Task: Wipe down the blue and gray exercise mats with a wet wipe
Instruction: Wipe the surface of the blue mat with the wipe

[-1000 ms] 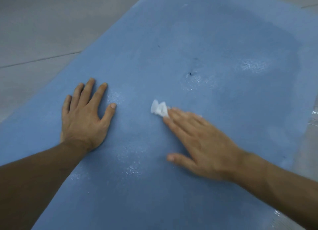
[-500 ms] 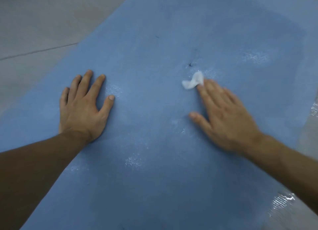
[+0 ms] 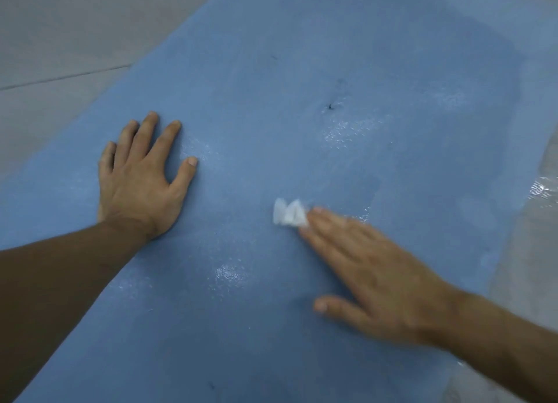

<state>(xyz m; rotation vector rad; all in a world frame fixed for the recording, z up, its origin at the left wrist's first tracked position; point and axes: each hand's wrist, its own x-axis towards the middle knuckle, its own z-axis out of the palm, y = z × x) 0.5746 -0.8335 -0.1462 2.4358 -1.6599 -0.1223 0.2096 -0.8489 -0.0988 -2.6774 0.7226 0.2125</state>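
White wet wipe (image 3: 288,217) lies on blue mat (image 3: 302,70), pinned under straight fingertips of right hand (image 3: 374,282) (blurred). Left hand (image 3: 142,179) flat on mat, fingers spread. One wipe, one mat, two hands.

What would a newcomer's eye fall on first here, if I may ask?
The blue mat fills most of the view, glistening in wet patches. Right of centre, the right hand presses a white wet wipe onto it with straight fingers; the left hand rests flat at its left side.
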